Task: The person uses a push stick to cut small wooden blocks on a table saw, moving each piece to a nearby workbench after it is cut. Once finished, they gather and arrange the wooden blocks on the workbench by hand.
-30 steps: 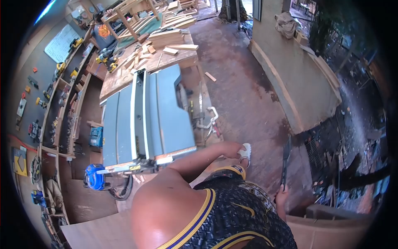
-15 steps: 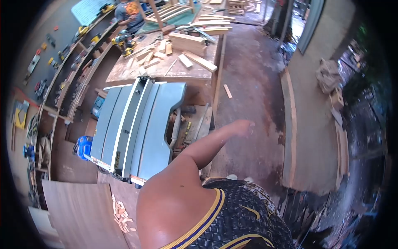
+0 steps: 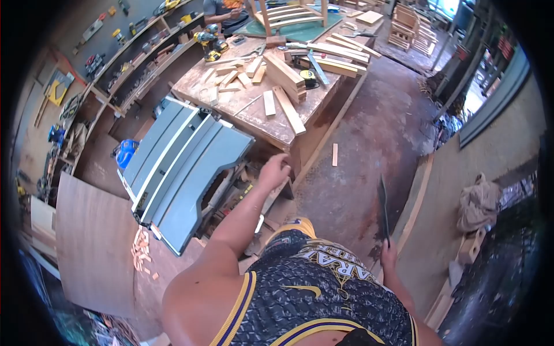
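My left hand (image 3: pixel 276 171) is held out by the near corner of the wooden workbench (image 3: pixel 271 128), to the right of the table saw (image 3: pixel 190 164). Its fingers are loosely bent and apart, with nothing seen in them. Down at my right side, my right hand (image 3: pixel 389 254) is closed around the lower end of a long, dark, narrow blade-like tool (image 3: pixel 384 209). The tool points up and away from me over the floor; its exact kind is not clear.
On the workbench lie a stack of wood strips (image 3: pixel 286 74), loose offcuts, a tape measure (image 3: pixel 309 79) and yellow drills (image 3: pixel 210 45). Another person (image 3: pixel 226 14) is at the far end. A wood strip (image 3: pixel 334 154) lies on the floor; a plywood sheet (image 3: pixel 95 245) is at left.
The view has shifted, showing more of the workbench. My left hand now appears farther left, near the bench corner. My right hand and the dark tool have come into view.
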`<state>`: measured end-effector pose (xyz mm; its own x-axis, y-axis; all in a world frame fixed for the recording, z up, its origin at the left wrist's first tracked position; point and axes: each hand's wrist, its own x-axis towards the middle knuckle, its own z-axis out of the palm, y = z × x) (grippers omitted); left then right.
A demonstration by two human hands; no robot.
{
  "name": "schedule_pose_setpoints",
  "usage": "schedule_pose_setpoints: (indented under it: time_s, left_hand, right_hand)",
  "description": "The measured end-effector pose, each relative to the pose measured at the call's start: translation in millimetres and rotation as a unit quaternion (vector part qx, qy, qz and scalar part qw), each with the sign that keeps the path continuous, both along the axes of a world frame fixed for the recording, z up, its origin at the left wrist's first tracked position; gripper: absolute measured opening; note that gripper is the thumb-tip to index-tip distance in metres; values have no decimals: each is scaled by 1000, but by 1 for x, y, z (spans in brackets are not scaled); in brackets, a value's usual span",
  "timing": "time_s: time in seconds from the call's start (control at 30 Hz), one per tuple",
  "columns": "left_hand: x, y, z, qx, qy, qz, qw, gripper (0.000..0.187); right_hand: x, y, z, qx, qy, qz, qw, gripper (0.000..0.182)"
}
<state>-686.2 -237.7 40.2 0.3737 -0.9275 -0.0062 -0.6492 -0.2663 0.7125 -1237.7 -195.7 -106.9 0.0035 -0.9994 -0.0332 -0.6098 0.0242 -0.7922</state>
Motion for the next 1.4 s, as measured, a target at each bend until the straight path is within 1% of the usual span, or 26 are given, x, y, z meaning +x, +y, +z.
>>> schedule_pose_setpoints:
  time_s: [0.03, 0.1, 0.13, 0.17, 0.23, 0.3, 0.33, 0.37, 0.43, 0.5, 0.57, 0.63, 0.67, 0.73, 0.77, 0.8, 0.83, 0.87, 0.93, 0.97, 1.03, 1.1, 1.17, 1.3, 1.37, 1.4]
  left_hand:
    - [6, -6, 1, -15, -17, 33, 999, 47]
    - [18, -28, 10, -43, -26, 90, 995, 44]
    - [24, -41, 20, -42, -22, 122, 991, 44]
    - [38, -59, 14, -63, -30, 139, 988, 45]
    - [65, -97, 12, -88, -72, 164, 980, 46]
    - [91, -138, 3, -76, -50, 180, 980, 46]
    - [102, -160, 3, -68, -66, 204, 974, 47]
    - [113, -181, 4, -59, -81, 229, 968, 47]
    - [128, -212, -4, -39, -92, 235, 967, 51]
    - [138, -240, -10, 21, -126, 263, 956, 55]
    - [150, -248, -18, 40, -129, 278, 951, 57]
    - [157, -245, -23, -10, -117, 256, 960, 57]
    - [158, -241, -22, 3, -92, 265, 960, 60]
    - [150, -231, -8, -10, -65, 292, 954, 60]
    - [141, -224, -4, -26, -38, 304, 952, 59]
    - [132, -218, -2, -16, -38, 322, 946, 59]
    - [125, -216, 1, -34, -44, 337, 940, 60]
    - [115, -213, 4, -50, -49, 353, 933, 60]
    - [97, -211, 7, -18, -58, 395, 917, 60]
    - [88, -213, 9, 6, -63, 416, 907, 60]
    - [76, -217, 13, 12, -81, 442, 893, 60]
    - [73, -227, 12, 20, -96, 462, 881, 59]
    - [72, -237, 10, 47, -141, 485, 862, 58]
    - [90, -250, 9, 28, -153, 512, 845, 59]
    - [109, -252, 10, 2, -194, 503, 842, 60]
    - [125, -250, 8, 14, -207, 503, 839, 64]
  right_hand:
    - [16, -55, 3, -161, -4, 85, 983, 31]
    - [54, -144, 33, -8, -59, 110, 992, 34]
    - [82, -181, 51, -6, -81, 122, 989, 35]
    - [111, -213, 71, -3, -101, 133, 986, 36]
    - [166, -267, 107, -47, -90, 189, 977, 37]
    - [215, -300, 126, -58, -106, 208, 971, 39]
    - [238, -319, 138, -74, -127, 225, 963, 40]
    - [260, -335, 150, -73, -122, 233, 962, 40]
    - [294, -358, 168, -108, -80, 270, 953, 43]
    - [324, -390, 183, -111, -76, 292, 947, 44]
    - [349, -428, 192, -128, -34, 334, 933, 45]
    - [377, -463, 203, -123, -25, 356, 926, 46]
    - [392, -483, 206, -147, -3, 375, 915, 46]
    - [425, -519, 211, -190, 39, 406, 893, 47]
    - [442, -536, 213, -165, 68, 417, 891, 48]
    - [458, -553, 207, -185, 65, 436, 878, 48]
    - [475, -569, 203, -209, 58, 454, 864, 49]
    - [489, -580, 201, -204, 50, 472, 856, 49]
    - [513, -601, 205, -157, 78, 510, 842, 51]
    - [520, -614, 191, -190, 68, 530, 823, 52]
    - [529, -626, 194, -144, 97, 552, 816, 53]
    - [532, -637, 185, -154, 92, 571, 801, 54]
    - [534, -647, 184, -154, 96, 580, 794, 53]
    - [537, -663, 186, -138, 79, 601, 783, 51]
    - [540, -666, 185, -156, 72, 607, 776, 51]
    - [541, -666, 190, -143, 79, 613, 773, 52]
